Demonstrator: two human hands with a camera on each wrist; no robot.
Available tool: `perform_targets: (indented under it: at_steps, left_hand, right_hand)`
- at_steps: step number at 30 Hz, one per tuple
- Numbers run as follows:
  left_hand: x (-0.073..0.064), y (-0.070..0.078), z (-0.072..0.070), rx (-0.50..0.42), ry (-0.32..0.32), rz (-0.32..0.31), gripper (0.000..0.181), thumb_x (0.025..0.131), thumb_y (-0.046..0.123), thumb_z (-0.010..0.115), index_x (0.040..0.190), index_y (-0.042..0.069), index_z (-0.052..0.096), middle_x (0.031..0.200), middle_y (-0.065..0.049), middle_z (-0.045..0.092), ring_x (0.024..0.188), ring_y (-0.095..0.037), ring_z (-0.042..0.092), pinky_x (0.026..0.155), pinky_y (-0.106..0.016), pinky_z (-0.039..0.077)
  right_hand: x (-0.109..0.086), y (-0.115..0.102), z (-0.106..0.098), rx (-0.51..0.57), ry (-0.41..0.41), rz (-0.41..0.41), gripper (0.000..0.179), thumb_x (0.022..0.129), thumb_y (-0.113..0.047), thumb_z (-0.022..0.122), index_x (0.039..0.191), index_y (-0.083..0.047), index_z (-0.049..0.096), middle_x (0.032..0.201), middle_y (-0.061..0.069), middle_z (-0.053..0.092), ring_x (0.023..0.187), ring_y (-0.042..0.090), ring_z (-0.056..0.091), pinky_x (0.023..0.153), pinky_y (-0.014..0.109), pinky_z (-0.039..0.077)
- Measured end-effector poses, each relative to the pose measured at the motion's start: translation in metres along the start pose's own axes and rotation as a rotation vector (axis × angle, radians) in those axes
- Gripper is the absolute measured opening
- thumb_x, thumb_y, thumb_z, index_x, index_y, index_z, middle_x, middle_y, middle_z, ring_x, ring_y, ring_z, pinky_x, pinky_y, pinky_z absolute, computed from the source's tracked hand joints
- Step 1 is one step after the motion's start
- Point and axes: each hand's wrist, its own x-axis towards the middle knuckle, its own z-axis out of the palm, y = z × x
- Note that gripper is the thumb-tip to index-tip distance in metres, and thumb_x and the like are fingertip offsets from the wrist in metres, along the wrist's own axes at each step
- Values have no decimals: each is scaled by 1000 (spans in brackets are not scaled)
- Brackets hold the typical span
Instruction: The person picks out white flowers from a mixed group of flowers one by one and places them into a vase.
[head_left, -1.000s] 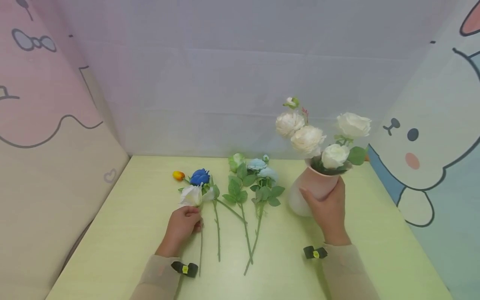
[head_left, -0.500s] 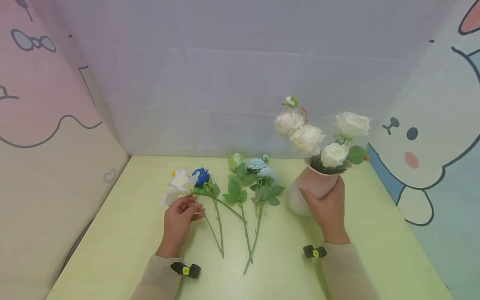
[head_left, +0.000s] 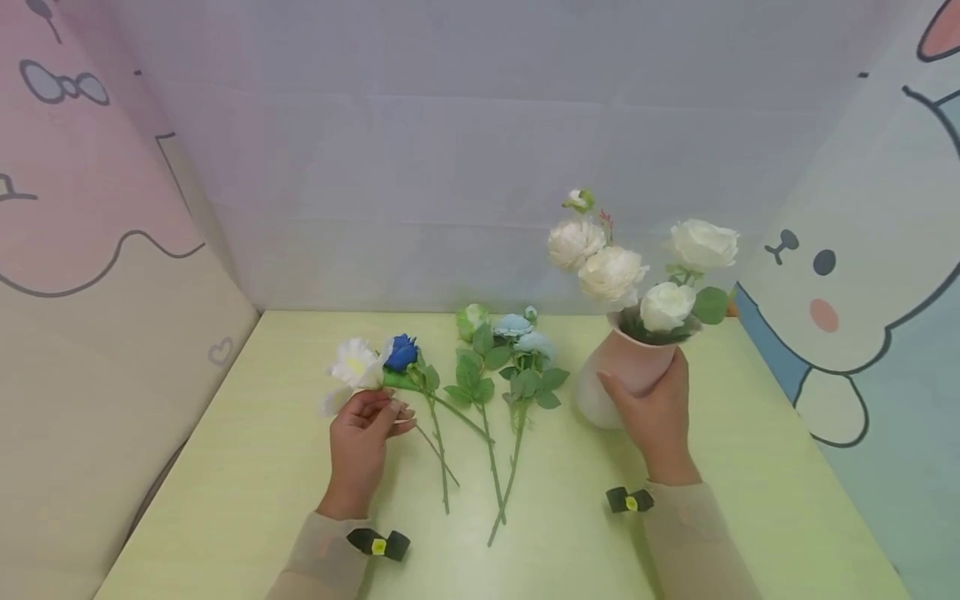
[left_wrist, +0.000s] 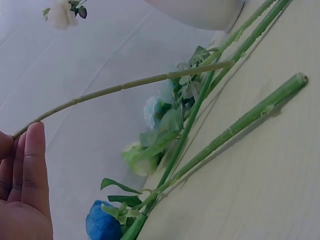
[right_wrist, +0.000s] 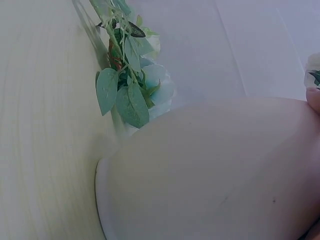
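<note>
Between the thumb and fingers of my left hand point(head_left: 363, 450) is the stem of a white flower point(head_left: 356, 364) with a yellowish centre. The left wrist view shows that stem point(left_wrist: 122, 87) raised off the table, its free end pointing away from the hand. My right hand point(head_left: 660, 425) grips the neck of a pale pink and white vase point(head_left: 622, 367), thumb on the near side. Several white flowers point(head_left: 667, 307) stand in the vase's mouth. In the right wrist view the vase's body point(right_wrist: 210, 170) fills much of the picture, its base down by the tabletop.
A blue rose point(head_left: 402, 352) lies just right of the white flower. Farther right on the pale table point(head_left: 247, 467) lie a green-white flower point(head_left: 472, 320) and light blue flowers point(head_left: 534, 343), their stems crossing. A grey-white backdrop point(head_left: 480, 167) stands behind the table.
The white flower has been lifted and turned in my left hand: its bloom moved left and up, its stem end swung right. An orange bloom behind it is now hidden. My right hand stays.
</note>
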Motion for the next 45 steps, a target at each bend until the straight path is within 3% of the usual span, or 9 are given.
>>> perform_targets:
  at_steps: [9, 17, 30, 39, 45]
  left_hand:
    - [-9, 11, 23, -40, -63, 79, 14, 93, -14, 66, 101, -19, 57, 87, -13, 71, 76, -22, 75, 68, -42, 62]
    - [-18, 23, 43, -66, -92, 113, 15, 93, -12, 67, 99, -18, 55, 88, -12, 70, 77, -21, 75, 69, -39, 63]
    - [-29, 23, 62, -78, -179, 169, 12, 94, -13, 65, 97, -18, 55, 90, -11, 71, 78, -21, 75, 69, -40, 63]
    - [-31, 28, 76, -98, -218, 261, 9, 93, -15, 65, 95, -17, 57, 92, -9, 71, 79, -20, 75, 69, -41, 63]
    - [-21, 33, 92, -115, -311, 370, 5, 95, -15, 61, 97, -17, 57, 92, -12, 70, 80, -22, 75, 69, -44, 62]
  right_hand:
    - [3, 0, 1, -4, 4, -19, 106, 76, -30, 93, 156, -5, 29, 142, 16, 46, 122, 30, 49, 103, 54, 39]
    - [6, -2, 3, -3, 0, -34, 106, 74, -30, 94, 155, -5, 31, 141, 16, 47, 123, 30, 49, 103, 54, 39]
    - [3, -2, -5, -9, -6, 10, 106, 76, -30, 92, 157, -5, 27, 144, 16, 45, 125, 31, 48, 105, 55, 37]
    - [2, -2, -2, 13, -17, 19, 107, 76, -29, 93, 158, -7, 27, 146, 15, 45, 127, 30, 47, 107, 54, 37]
    - [2, 4, -1, -3, -13, 7, 107, 76, -31, 93, 158, -8, 28, 145, 14, 45, 127, 29, 47, 107, 53, 37]
